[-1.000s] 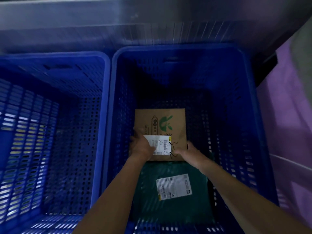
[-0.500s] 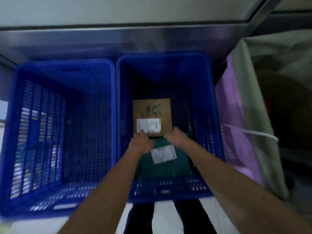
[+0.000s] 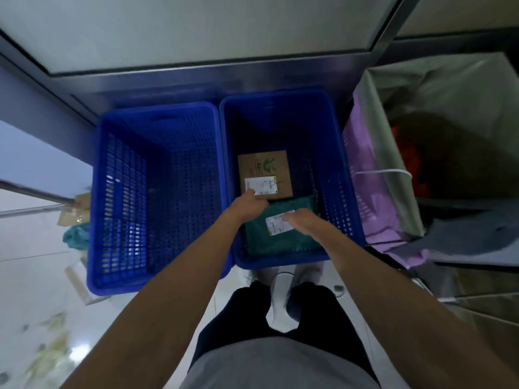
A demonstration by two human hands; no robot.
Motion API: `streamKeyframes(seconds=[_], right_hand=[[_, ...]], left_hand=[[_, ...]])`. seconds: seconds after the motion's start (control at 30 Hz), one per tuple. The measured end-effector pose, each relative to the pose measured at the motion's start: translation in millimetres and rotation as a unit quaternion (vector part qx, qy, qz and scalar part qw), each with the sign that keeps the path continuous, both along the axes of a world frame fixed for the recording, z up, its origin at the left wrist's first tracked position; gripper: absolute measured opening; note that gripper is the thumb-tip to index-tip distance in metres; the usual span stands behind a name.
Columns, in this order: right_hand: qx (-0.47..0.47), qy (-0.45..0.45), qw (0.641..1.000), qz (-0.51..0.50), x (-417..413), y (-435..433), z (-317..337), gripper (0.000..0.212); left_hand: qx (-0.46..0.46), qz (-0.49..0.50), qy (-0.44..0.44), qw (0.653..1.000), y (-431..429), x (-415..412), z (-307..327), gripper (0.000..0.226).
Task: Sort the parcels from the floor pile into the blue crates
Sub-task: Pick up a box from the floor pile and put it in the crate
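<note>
In the right blue perforated plastic crate (image 3: 345, 175), a brown cardboard parcel (image 3: 265, 171) lies beyond a green plastic mailer (image 3: 280, 237). The left hand (image 3: 247, 204) and right hand (image 3: 304, 221) hang over them, fingers loose, grasping nothing.

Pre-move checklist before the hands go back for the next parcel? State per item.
1. Brown box lying flat on the right crate floor: ok.
2. Green mailer inside the same crate, label up: ok.
3. Left hand free of the box: cannot tell, fingertips at its label edge.
4. Right hand empty: ok, open above the mailer.
5. Left crate has room: ok, no parcels seen inside.
6. Parcels left on the floor beside the left crate: ok, some visible.
</note>
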State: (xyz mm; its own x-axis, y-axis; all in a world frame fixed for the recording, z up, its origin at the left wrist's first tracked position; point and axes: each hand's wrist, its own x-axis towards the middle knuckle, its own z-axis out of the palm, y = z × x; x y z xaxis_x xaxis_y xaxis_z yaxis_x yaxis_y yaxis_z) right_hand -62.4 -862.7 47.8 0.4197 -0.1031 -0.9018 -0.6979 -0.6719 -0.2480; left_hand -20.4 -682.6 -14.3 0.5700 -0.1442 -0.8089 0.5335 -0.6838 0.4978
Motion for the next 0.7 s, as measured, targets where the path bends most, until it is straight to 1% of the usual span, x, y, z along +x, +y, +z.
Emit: streamKeyframes(seconds=[0.07,0.1,0.13,0.17,0.2,0.33,0.4,0.43,0.47,0.5,0.53,0.57,0.63,0.7], right_hand=[[0.017,-0.032,0.999,0.0,-2,4,12,0.056],[0.023,-0.045,0.999,0.001,-3,5,17,0.054],[0.031,-0.056,0.998,0.005,-4,5,24,0.045],[0.037,-0.068,0.997,0.009,-6,5,30,0.052],[0.041,-0.081,0.996,0.013,-9,6,39,0.054],[0.066,-0.12,0.99,0.021,-25,1,58,0.049],[0.069,-0.14,0.987,0.032,-41,-4,65,0.035],[0.076,-0.149,0.985,0.037,-51,-7,69,0.027],[0.086,-0.157,0.983,0.045,-62,-9,73,0.024],[0.096,-0.163,0.98,0.052,-74,-9,76,0.025],[0.104,-0.17,0.978,0.065,-86,-7,80,0.028],[0.111,-0.172,0.976,0.081,-96,-4,82,0.033],[0.114,-0.176,0.971,0.113,-116,6,85,0.04],[0.115,-0.192,0.965,0.139,-135,24,90,0.044]], left_hand=[[-0.008,0.006,-0.02,1.0,4,-4,17,0.074],[-0.017,0.015,-0.03,0.999,3,-9,36,0.073],[-0.017,0.018,-0.044,0.999,2,-16,51,0.068],[-0.009,0.018,-0.056,0.998,0,-24,71,0.064],[0.01,0.008,-0.069,0.998,-1,-31,82,0.063],[0.052,0.0,-0.108,0.993,7,-63,110,0.058],[0.07,0.009,-0.115,0.991,15,-84,121,0.063],[0.07,0.017,-0.118,0.99,19,-96,127,0.061],[0.065,0.032,-0.123,0.99,23,-109,133,0.052],[0.064,0.044,-0.123,0.989,27,-123,137,0.042],[0.064,0.053,-0.12,0.989,30,-138,139,0.037],[0.064,0.058,-0.118,0.989,33,-155,142,0.043],[0.072,0.07,-0.118,0.988,40,-187,146,0.061],[0.085,0.085,-0.121,0.985,52,-219,149,0.065]])
